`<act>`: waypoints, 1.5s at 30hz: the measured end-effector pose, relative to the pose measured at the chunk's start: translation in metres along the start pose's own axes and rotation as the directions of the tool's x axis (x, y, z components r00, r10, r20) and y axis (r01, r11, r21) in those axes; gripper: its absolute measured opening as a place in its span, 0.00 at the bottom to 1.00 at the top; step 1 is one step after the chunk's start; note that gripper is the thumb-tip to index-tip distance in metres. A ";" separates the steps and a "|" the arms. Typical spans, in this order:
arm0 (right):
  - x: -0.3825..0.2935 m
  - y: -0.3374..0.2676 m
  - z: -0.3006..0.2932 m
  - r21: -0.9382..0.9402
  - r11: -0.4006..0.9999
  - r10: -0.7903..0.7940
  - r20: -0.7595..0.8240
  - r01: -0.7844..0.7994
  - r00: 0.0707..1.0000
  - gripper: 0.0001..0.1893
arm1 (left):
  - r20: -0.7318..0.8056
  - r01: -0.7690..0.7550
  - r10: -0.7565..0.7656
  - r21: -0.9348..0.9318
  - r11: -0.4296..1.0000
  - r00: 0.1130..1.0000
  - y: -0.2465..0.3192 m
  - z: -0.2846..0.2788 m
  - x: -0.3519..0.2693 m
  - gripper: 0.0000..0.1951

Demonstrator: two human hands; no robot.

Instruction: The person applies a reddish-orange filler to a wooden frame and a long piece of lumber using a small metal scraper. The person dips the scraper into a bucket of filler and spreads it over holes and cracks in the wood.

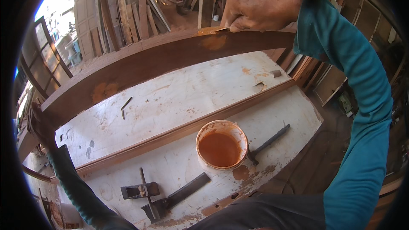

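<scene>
A long brown wooden board [153,56], bent-looking through the lens, stands on edge across the far side of the work table. At its left end my left hand [40,123] grips it. My right hand [262,8] pinches a thin flat blade [222,29] over the board's top edge, and orange filler paste [207,31] lies there at the blade's tip. Two orange filler patches mark the board's near face, one patch [213,42] below the blade and another patch [104,91] farther left. Between me and the board stands a white tub [245,140] partly filled with orange paste.
On the stained white tabletop [179,89] a second wooden strip [179,131] runs across. A hammer [268,143] lies right of the tub; a hand plane [140,190] and an adze-like tool [179,196] lie nearer me. Timber planks [140,12] and a framed window [48,57] stand beyond.
</scene>
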State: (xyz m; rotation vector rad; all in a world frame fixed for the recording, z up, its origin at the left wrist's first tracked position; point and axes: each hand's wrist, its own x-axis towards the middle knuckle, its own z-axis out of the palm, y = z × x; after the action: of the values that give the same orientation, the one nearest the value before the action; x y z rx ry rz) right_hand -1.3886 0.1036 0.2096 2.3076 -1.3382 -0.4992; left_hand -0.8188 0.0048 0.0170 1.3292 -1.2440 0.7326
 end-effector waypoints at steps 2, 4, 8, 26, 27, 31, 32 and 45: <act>-0.013 -0.001 -0.024 0.131 0.937 0.253 0.382 -0.323 0.889 0.14 | 0.032 0.003 -0.003 0.013 1.000 0.999 -0.004 0.003 -0.002 0.30; -0.021 0.018 -0.013 0.250 0.935 0.213 0.173 -0.252 0.962 0.14 | 0.067 0.059 -0.058 -0.005 0.998 0.996 -0.011 0.001 -0.001 0.29; -0.026 0.007 -0.002 0.144 0.960 0.217 0.152 -0.239 0.964 0.15 | 0.037 -0.084 0.083 0.043 0.996 0.996 -0.020 -0.002 -0.001 0.29; -0.127 -0.086 0.110 0.746 0.628 0.089 -0.354 0.223 0.931 0.19 | 0.094 -0.005 0.003 0.027 1.000 0.996 -0.034 -0.003 0.001 0.26; -0.134 -0.103 0.138 0.754 0.585 0.092 -0.429 0.300 0.899 0.19 | 0.099 0.001 -0.003 0.020 1.000 0.995 -0.037 -0.002 0.001 0.26; -0.173 -0.162 0.225 0.988 -0.129 0.394 0.135 -0.091 0.909 0.13 | 0.126 0.016 -0.015 -0.009 1.000 0.992 -0.032 0.015 -0.001 0.24; -0.185 -0.174 0.253 0.962 -0.250 0.470 0.220 -0.111 0.855 0.13 | 0.134 0.017 -0.014 -0.022 1.000 0.991 -0.030 0.021 -0.001 0.24; -0.279 -0.211 0.343 0.878 -0.478 0.755 0.427 -0.028 0.498 0.15 | 0.188 -0.003 -0.013 0.084 0.996 0.982 -0.056 0.005 0.011 0.22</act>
State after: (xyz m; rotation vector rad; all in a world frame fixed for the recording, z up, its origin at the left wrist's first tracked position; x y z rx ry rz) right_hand -1.5400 0.3804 -0.1652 1.4586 -2.6496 2.3005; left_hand -0.7645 -0.0121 0.0102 1.4978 -1.3711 0.6739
